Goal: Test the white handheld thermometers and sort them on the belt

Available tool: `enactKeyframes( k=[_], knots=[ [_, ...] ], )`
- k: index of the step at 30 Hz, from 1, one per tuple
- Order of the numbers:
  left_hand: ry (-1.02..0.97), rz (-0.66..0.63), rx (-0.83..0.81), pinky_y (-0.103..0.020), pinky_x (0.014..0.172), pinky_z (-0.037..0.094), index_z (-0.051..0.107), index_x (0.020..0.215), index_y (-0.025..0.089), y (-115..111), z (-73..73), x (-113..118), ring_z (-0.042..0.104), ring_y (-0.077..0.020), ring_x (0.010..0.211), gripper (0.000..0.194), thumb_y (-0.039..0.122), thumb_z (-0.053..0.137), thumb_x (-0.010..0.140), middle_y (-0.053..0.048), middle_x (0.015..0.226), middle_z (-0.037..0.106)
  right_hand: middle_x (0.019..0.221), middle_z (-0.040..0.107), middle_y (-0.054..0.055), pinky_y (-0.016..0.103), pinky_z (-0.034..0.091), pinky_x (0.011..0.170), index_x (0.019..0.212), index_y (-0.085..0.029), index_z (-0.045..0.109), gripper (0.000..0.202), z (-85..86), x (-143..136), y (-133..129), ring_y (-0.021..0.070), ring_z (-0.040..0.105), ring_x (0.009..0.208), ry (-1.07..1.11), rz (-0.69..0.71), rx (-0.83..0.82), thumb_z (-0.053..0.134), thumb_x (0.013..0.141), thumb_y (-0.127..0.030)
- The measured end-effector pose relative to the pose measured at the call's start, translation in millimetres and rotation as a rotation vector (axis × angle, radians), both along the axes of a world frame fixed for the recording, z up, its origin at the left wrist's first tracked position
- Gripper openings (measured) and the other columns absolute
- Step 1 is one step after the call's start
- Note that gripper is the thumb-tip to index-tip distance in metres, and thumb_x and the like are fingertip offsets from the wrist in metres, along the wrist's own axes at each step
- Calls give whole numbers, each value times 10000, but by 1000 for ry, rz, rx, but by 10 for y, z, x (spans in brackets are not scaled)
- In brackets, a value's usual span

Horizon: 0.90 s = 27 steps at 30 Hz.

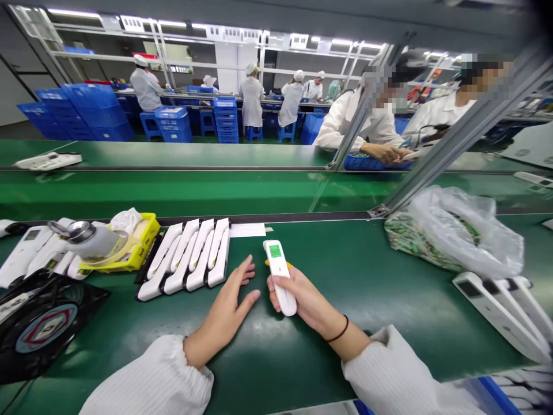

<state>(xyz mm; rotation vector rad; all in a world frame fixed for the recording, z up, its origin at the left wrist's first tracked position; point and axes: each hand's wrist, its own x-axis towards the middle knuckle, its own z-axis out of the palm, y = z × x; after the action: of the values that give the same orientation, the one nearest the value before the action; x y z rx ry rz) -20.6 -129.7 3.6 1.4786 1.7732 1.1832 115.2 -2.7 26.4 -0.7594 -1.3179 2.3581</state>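
My right hand [302, 297] is wrapped round a white handheld device [280, 276] whose small screen glows green at its top end. The device's screen faces up, and a bit of yellow shows beside it. To its left, my left hand [231, 305] is held above the green table [276, 369] with fingers apart and nothing in it. Beyond my left hand lies a row of several white devices [190, 256], side by side. A white paper strip [247, 230] lies just right of that row.
At left are a yellow basket [149, 239], a metal-capped bottle [93, 239] and a black fan [47, 328]. At right, a plastic bag of circuit boards [453, 230] lies behind more white devices [496, 311]. A slanted metal post [458, 129] rises before two people in white.
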Motion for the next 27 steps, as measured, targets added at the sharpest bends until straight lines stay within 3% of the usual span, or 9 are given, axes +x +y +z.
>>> enactKeyframes(
  k=[3, 8, 14, 20, 27],
  knots=[
    [-350, 79, 106, -439, 1030, 389, 125, 1468, 312, 25, 0, -6, 456, -245, 1248, 662, 342, 495, 920, -99, 1404, 410, 540, 593, -22, 170, 427, 416, 778, -148, 505, 308, -32, -30, -187, 75, 534, 421, 27, 118, 82, 714, 733, -369],
    [-607, -29, 168, -382, 1039, 361, 125, 1476, 292, -1, 82, 9, 468, -246, 1241, 733, 298, 569, 893, -89, 1366, 485, 500, 579, -23, 167, 410, 364, 796, -154, 490, 328, -106, 4, -363, 90, 535, 374, 36, 354, 111, 601, 821, -461],
    [-653, -60, 161, -367, 1039, 356, 78, 1485, 298, -16, 102, 12, 468, -242, 1249, 750, 279, 554, 906, -82, 1374, 491, 626, 623, 31, 199, 457, 407, 826, -131, 544, 335, -123, 66, -331, 107, 578, 447, 139, 381, 77, 467, 886, -451],
    [-623, -60, 150, -379, 1029, 371, 83, 1484, 310, -32, 81, 10, 471, -254, 1249, 741, 316, 547, 907, -80, 1405, 462, 584, 600, 11, 186, 440, 423, 804, -151, 535, 355, -48, 82, -364, 88, 541, 436, 38, 370, 161, 450, 884, -486],
    [-588, -43, 137, -371, 1028, 375, 85, 1485, 299, -38, 96, 19, 500, -243, 1220, 742, 331, 547, 904, -88, 1378, 494, 562, 565, -5, 168, 415, 378, 769, -152, 526, 378, -121, 71, -374, 78, 523, 411, 48, 360, 155, 449, 876, -506]
  ],
)
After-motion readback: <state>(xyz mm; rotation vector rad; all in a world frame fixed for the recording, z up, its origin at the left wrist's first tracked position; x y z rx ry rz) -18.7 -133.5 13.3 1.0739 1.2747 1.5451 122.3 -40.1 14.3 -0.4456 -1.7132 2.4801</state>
